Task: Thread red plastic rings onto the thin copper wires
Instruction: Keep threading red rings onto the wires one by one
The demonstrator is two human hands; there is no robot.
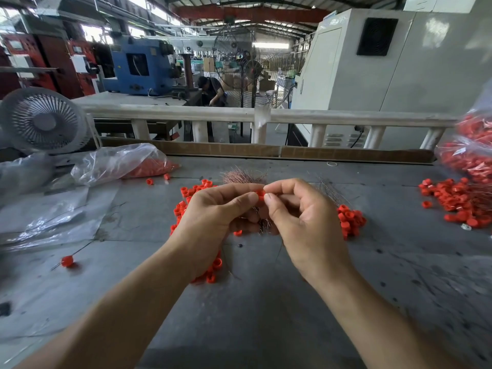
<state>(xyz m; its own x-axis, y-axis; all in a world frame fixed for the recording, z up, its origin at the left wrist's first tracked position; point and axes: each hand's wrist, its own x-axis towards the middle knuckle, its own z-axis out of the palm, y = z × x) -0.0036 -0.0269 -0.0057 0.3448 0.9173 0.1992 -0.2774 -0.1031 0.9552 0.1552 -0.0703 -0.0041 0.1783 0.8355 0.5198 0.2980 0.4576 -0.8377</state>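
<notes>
Both hands meet above the grey table, raised over a pile of loose red rings. My left hand pinches one red ring between thumb and forefinger. My right hand pinches at the ring's right side; any wire in its fingers is too thin to make out. A bundle of thin copper wires fans out just behind the hands, and its lower end shows between my palms. More red rings lie to the right of my right hand.
A ring threaded on a wire lies at the left. A clear bag of rings and a small fan sit at the back left. Finished ringed wires heap at the right beside full bags. A railing borders the table.
</notes>
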